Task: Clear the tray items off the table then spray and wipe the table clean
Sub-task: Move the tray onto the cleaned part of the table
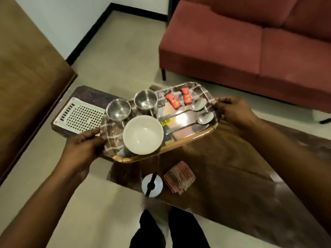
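So, fingers first: the left hand [84,145] has its thumb along the tray [179,145] rim with the other fingers tucked underneath, and the right hand [231,111] curls its fingers [220,102] over the opposite short end; both are clamped on the tray, one per end. On it there's a white bowl [143,135] nearest, two steel cups [118,110] behind it, and a steel plate [186,119] with two spoons [205,117] and two red sachets [172,100] lying loose. The tray looks lifted to me, hanging over the table [232,167] corner and partly over the floor; can't swear it's clear of the top. The bottle [152,185] and folded cloth [179,178] sit on the table just below, near its edge.

My take on doing this bit well: hold it level, since nothing pins the bowl or cups and the spoons would slide on that shiny plate; go slow and turn with the body rather than the wrists. The small table [86,95] at left, with the white mesh [80,116] on it, looks like the nearest landing spot, but that's a guess.
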{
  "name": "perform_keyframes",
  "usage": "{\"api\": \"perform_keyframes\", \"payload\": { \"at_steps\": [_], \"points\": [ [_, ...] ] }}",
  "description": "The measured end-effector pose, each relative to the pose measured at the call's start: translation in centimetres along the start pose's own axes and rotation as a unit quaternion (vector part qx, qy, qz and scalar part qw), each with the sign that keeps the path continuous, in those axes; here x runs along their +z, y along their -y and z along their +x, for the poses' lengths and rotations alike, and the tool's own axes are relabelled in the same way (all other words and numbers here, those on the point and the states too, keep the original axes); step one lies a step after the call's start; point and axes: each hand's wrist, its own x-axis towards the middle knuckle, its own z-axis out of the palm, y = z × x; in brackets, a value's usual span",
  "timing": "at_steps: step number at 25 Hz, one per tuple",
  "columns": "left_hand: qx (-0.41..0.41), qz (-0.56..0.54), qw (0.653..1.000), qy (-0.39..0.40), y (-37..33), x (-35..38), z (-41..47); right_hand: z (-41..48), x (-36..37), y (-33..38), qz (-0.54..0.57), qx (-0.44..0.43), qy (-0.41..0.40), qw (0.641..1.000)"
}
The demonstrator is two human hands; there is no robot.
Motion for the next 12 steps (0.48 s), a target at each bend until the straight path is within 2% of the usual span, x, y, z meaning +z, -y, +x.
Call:
{"api": "perform_keyframes", "payload": {
  "at_steps": [7,12],
  "points": [
    [0.04,0.017,0.992,0.119,-8.0,1.9,-9.2,-17.5,-9.1,1.4,0.101,-0.012,-0.087,0.991],
    [0.059,0.042,0.981,0.18,-10.4,5.6,-13.7,-24.9,-14.5,0.1,0.169,-0.012,-0.153,0.974]
  ]
}}
